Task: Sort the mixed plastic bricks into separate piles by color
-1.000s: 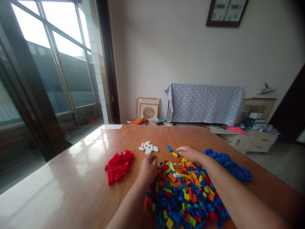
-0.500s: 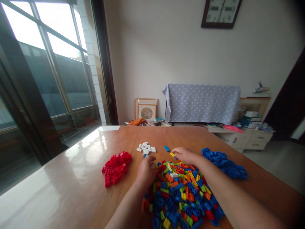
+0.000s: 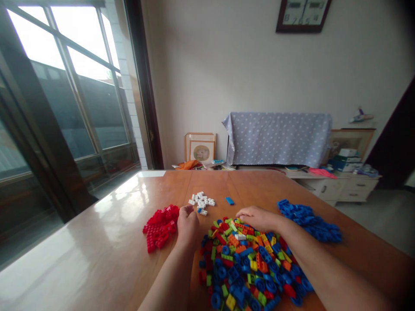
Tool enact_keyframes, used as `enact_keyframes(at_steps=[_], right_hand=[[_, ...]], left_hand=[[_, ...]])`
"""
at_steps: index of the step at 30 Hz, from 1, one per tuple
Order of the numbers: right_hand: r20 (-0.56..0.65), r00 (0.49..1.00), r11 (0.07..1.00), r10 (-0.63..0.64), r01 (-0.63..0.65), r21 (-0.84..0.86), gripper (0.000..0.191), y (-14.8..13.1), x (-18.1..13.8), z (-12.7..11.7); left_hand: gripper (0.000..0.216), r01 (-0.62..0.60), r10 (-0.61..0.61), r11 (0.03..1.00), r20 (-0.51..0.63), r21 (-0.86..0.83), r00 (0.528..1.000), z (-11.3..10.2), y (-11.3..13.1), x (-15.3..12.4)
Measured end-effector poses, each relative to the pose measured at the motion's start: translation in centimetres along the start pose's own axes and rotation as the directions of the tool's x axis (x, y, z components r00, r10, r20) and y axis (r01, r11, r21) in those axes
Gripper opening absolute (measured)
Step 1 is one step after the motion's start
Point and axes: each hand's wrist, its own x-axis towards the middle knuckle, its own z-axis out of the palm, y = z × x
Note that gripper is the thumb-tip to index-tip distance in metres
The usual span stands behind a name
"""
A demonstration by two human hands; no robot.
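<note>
A big mixed pile of coloured bricks (image 3: 249, 263) lies on the wooden table (image 3: 97, 250) in front of me. My left hand (image 3: 187, 224) is curled closed between the red brick pile (image 3: 159, 226) and the mixed pile, close to the red one; what its fingers hold is hidden. My right hand (image 3: 256, 217) rests palm down on the far edge of the mixed pile, fingers bent onto the bricks. A small cluster of white bricks (image 3: 201, 201) and a single blue brick (image 3: 229, 201) lie beyond the hands. A pile of blue bricks (image 3: 308, 219) sits to the right.
The table's far edge meets a wall with a picture frame (image 3: 200, 149) on the floor and a low cabinet under a dotted grey cloth (image 3: 279, 138). Large windows (image 3: 65, 95) stand at the left. A clock (image 3: 301, 15) hangs on the wall.
My left hand has moved left from the mixed pile's edge toward the red pile. My right hand has drawn back slightly onto the mixed pile's far edge.
</note>
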Motion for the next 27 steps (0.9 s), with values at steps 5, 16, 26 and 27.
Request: enact_keyframes(at_steps=[5, 16, 26, 27], right_hand=[[-0.087, 0.996, 0.999, 0.034, -0.038, -0.039, 0.029, -0.8, 0.2, -0.2], [-0.07, 0.996, 0.966, -0.057, 0.037, -0.258, 0.022, -8.0, 6.9, 1.6], [-0.029, 0.995, 0.899, -0.1, 0.078, -0.43, 0.029, -13.3, 11.2, 4.1], [-0.027, 0.994, 0.897, -0.103, 0.081, -0.435, 0.029, -13.5, 11.4, 4.3]], left_hand=[[0.035, 0.03, -0.03, 0.999, -0.004, -0.016, 1.0, 0.0, 0.2, -0.1], [0.039, 0.175, -0.212, 0.937, -0.096, -0.302, 0.972, -0.7, 2.1, -0.2], [0.035, 0.173, -0.23, 0.915, -0.119, -0.365, 0.966, -0.7, 1.8, 0.1], [0.035, 0.171, -0.226, 0.915, -0.114, -0.365, 0.967, -0.7, 1.6, 0.2]])
